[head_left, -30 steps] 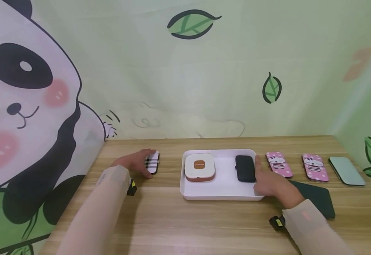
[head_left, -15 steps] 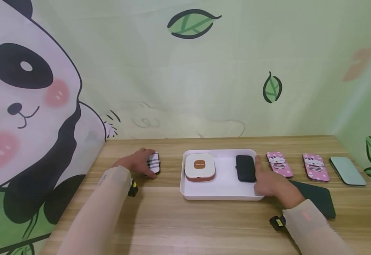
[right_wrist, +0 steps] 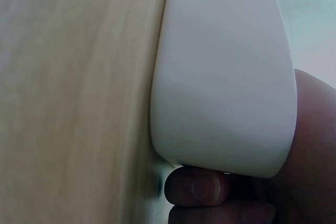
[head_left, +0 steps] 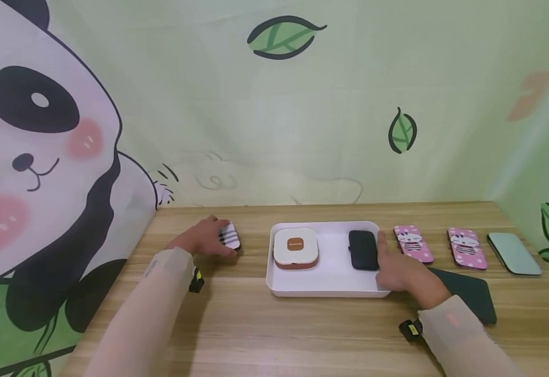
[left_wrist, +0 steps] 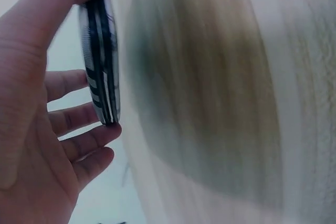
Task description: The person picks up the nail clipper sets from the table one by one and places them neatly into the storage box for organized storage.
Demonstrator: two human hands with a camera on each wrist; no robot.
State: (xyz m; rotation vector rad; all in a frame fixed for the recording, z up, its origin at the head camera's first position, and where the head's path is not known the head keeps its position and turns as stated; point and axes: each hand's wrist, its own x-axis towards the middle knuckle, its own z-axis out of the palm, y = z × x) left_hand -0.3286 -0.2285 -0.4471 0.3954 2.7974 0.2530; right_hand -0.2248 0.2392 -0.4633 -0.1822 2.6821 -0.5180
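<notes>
My left hand point(head_left: 204, 238) grips a small black-and-white plaid case point(head_left: 229, 236) to the left of the tray. In the left wrist view, the case point(left_wrist: 102, 59) is seen edge-on between thumb and fingers, apart from the wooden surface. My right hand point(head_left: 399, 269) holds the right end of a white tray point(head_left: 333, 283). The right wrist view has fingers point(right_wrist: 197, 186) curled against the outside of the tray wall point(right_wrist: 226, 77), with part of the hand beyond its rim. Inside the tray sit a square white-and-brown case point(head_left: 295, 251) at left and a black case point(head_left: 363, 250) at right.
To the right of the tray lie two pink cat-patterned cases point(head_left: 413, 244) point(head_left: 466, 248) and a pale green case point(head_left: 514, 253). A dark green flat item point(head_left: 468, 293) is partly hidden under my right forearm. A printed cloth backdrop point(head_left: 274, 131) rises behind the wooden table point(head_left: 274, 335).
My left fingers have closed round the plaid case, which has turned and shifted slightly right and looks lifted. The right hand, the tray and the cases in it stay where they were.
</notes>
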